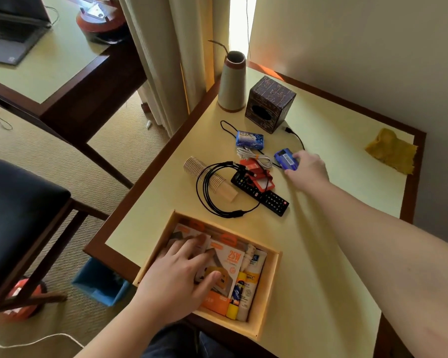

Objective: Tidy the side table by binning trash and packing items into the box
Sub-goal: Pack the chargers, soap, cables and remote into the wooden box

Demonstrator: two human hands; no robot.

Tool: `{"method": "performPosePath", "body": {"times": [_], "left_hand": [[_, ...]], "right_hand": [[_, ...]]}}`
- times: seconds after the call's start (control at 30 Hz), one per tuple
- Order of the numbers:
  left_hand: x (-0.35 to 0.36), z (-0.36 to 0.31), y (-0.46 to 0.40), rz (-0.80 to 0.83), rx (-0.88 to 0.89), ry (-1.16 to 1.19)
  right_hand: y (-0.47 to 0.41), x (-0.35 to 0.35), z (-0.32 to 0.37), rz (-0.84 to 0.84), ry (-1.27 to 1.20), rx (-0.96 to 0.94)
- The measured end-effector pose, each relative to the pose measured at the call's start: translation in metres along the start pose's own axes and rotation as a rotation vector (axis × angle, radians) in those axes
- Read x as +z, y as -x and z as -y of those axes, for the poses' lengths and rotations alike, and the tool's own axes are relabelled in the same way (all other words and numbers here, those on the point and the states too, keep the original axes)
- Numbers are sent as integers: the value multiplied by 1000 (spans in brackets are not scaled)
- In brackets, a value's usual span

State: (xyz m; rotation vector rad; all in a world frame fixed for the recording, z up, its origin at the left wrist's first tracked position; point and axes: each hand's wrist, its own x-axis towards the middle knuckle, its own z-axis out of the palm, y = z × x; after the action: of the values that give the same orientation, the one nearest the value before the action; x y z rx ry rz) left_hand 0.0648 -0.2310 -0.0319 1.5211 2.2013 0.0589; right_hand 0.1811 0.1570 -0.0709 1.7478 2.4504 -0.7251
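Observation:
An open wooden box (270, 277) sits at the near edge of the side table (334, 228). Inside lie orange charger packs (230, 264) and tubes (248, 285). My left hand (176, 277) presses flat on the packs with straight fingers. My right hand (308, 169) reaches across the table and grips a small blue packet (285, 158). Beside it lie a blue soap bar (249, 139), a white cable (256, 157), a red item (259, 174), a black remote (267, 196), a coiled black cable (212, 195) and a stack of paper cups (207, 177).
A tall cream vase (232, 81) and a dark patterned tissue box (269, 100) stand at the table's back. A yellow cloth (393, 151) lies at the far right. A blue bin (98, 282) stands on the floor left of the table, next to a dark chair (18, 215).

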Motion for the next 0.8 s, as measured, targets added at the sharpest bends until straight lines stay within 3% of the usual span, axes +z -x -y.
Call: {"method": "performPosePath", "body": {"times": [0.1, 0.2, 0.3, 0.43, 0.53, 0.7, 0.8], "left_hand": [[1, 1, 0, 0, 11, -9], [0, 2, 0, -5, 14, 9], [-2, 1, 0, -6, 12, 40], [-7, 1, -1, 11, 18, 81], [-8, 2, -1, 31, 32, 82], [-10, 8, -2, 31, 95, 139], [-17, 23, -1, -118, 244, 106]], "right_hand": [[18, -5, -3, 1, -287, 211], [58, -20, -2, 17, -964, 402], [125, -37, 0, 172, -1426, 415], [217, -47, 1, 368, -1752, 395], [266, -45, 15, 352, -1639, 376], [312, -23, 50, 174, -824, 287], [325, 4, 70, 45, -444, 235]]}}
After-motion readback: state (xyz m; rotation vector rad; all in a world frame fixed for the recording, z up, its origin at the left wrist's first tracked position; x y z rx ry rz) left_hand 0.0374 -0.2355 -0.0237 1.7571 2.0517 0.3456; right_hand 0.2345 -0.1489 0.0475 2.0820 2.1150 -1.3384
